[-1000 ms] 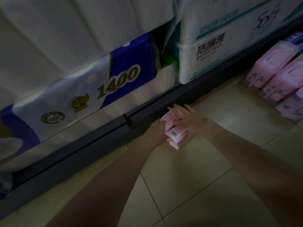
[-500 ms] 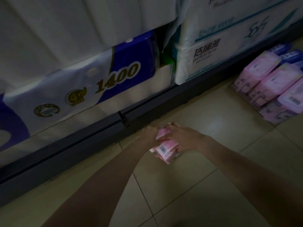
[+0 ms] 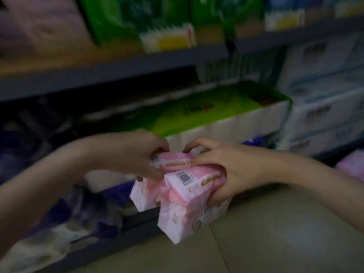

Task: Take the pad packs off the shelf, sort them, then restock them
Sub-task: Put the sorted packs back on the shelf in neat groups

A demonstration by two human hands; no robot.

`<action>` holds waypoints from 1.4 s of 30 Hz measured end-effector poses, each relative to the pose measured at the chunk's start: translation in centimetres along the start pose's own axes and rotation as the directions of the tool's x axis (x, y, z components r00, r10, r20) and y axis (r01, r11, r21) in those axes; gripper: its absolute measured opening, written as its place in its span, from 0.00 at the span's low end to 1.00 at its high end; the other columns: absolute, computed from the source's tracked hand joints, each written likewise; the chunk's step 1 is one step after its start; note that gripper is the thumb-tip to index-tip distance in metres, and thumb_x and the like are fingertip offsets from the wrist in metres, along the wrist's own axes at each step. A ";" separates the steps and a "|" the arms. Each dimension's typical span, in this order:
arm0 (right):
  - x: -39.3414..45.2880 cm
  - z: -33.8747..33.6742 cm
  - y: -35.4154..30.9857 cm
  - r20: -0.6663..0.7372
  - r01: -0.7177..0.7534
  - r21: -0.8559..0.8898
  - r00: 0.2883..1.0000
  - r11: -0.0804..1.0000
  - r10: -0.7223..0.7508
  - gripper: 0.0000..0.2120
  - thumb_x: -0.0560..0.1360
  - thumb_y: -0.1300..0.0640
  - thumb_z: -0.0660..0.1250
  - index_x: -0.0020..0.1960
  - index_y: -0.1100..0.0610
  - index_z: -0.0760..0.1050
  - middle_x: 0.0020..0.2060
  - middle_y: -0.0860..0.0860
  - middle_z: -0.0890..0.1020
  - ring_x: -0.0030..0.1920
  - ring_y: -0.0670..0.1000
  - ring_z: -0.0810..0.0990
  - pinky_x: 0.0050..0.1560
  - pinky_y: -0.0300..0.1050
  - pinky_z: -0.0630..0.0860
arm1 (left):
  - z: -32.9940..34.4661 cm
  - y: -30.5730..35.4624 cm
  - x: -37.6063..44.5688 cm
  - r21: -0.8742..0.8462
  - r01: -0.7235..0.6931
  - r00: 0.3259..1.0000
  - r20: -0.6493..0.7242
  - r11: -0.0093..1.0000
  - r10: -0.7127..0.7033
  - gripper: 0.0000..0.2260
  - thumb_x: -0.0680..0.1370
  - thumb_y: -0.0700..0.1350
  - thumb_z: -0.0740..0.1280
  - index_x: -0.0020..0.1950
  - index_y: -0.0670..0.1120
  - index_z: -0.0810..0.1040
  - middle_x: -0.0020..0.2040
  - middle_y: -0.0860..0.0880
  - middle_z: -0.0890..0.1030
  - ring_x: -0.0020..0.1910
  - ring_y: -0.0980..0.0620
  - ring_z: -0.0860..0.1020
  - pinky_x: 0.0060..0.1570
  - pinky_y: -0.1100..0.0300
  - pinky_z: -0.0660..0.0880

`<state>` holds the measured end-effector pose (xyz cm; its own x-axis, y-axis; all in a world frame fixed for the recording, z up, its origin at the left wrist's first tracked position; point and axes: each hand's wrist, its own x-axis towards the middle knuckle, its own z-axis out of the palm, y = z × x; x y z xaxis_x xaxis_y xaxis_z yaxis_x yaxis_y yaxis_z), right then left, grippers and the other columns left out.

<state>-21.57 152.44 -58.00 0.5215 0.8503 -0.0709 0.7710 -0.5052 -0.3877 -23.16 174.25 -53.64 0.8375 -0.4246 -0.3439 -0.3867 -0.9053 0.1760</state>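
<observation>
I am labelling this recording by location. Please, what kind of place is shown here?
Most likely a shop aisle, perhaps a supermarket. Metal shelves carry bulk packs of tissue paper and green packaged goods, and both hands grip pink pad packs, one with a retail barcode.

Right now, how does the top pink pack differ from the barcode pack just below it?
The top pink pack is pinched at its end by the left hand, while the barcode pack sits lower, clamped by the right hand. The barcode pack shows more of its face; the top pack shows less. Both are pink with a gold oval mark.
</observation>
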 end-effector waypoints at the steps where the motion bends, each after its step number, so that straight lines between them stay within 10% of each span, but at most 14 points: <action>1: 0.4 -2.1 -2.1 -0.052 0.036 -0.013 0.998 0.999 -0.037 0.28 0.64 0.45 0.77 0.61 0.48 0.75 0.63 0.42 0.63 0.57 0.37 0.65 0.55 0.20 0.60 | -2.3 -0.6 -2.3 -0.009 0.006 0.999 -0.051 1.000 -0.007 0.16 0.67 0.58 0.69 0.51 0.54 0.76 0.39 0.56 0.81 0.35 0.61 0.81 0.39 0.61 0.79; 10: 13.9 -14.3 -22.0 -0.452 0.350 -0.279 0.774 0.894 -0.444 0.31 0.62 0.45 0.75 0.60 0.57 0.75 0.64 0.47 0.72 0.61 0.41 0.71 0.61 0.30 0.66 | -14.1 -12.1 -26.2 -0.181 0.011 0.677 -0.722 0.983 -0.140 0.20 0.59 0.59 0.71 0.50 0.59 0.78 0.48 0.60 0.81 0.46 0.62 0.80 0.41 0.69 0.78; 20: 27.1 -12.9 -38.4 -0.522 0.535 -0.285 0.610 0.796 -0.597 0.30 0.65 0.52 0.78 0.61 0.63 0.73 0.62 0.54 0.73 0.59 0.51 0.74 0.59 0.44 0.71 | -12.2 -22.2 -42.0 -0.209 -0.150 0.148 -0.971 0.966 -0.187 0.16 0.61 0.52 0.76 0.46 0.62 0.77 0.46 0.60 0.81 0.45 0.63 0.79 0.45 0.72 0.75; 25: 34.7 -14.0 -43.9 -0.473 0.542 -0.277 0.642 0.794 -0.603 0.29 0.66 0.51 0.76 0.62 0.59 0.71 0.61 0.52 0.72 0.58 0.49 0.73 0.58 0.42 0.72 | -13.5 -28.6 -45.2 -0.305 -0.078 -0.030 -0.951 0.949 -0.308 0.19 0.70 0.32 0.70 0.47 0.57 0.73 0.47 0.55 0.78 0.41 0.66 0.79 0.40 0.73 0.75; 28: 38.6 -14.8 -44.5 -0.421 0.492 -0.288 0.706 0.822 -0.570 0.27 0.66 0.50 0.76 0.60 0.57 0.71 0.56 0.51 0.73 0.54 0.49 0.74 0.56 0.45 0.74 | -14.3 -32.1 -44.2 -0.416 -0.124 -0.019 -0.907 0.901 -0.421 0.19 0.71 0.29 0.68 0.47 0.53 0.73 0.45 0.52 0.78 0.40 0.61 0.79 0.38 0.70 0.76; 34: 42.9 -14.6 -42.7 -0.208 0.352 -0.356 0.873 0.866 -0.440 0.24 0.71 0.45 0.71 0.59 0.55 0.67 0.49 0.48 0.72 0.48 0.49 0.74 0.39 0.41 0.71 | -13.5 -37.0 -40.3 -0.737 -0.150 0.226 -0.674 0.659 -0.703 0.11 0.75 0.33 0.65 0.51 0.49 0.75 0.49 0.44 0.79 0.47 0.48 0.78 0.41 0.59 0.76; 42: 45.0 -14.3 -43.2 -0.058 0.135 -0.519 0.980 0.844 -0.192 0.36 0.73 0.34 0.61 0.73 0.54 0.59 0.65 0.53 0.70 0.64 0.55 0.69 0.68 0.58 0.62 | -11.5 -39.8 -38.3 -0.758 0.075 0.390 -0.575 0.647 -0.719 0.14 0.77 0.40 0.66 0.62 0.49 0.73 0.58 0.49 0.77 0.56 0.52 0.75 0.56 0.59 0.73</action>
<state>-26.18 210.42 -31.26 0.3840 0.9215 0.0585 0.9107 -0.3884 0.1402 -35.44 226.69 -36.87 0.8269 0.4934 0.2698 0.1050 -0.6068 0.7879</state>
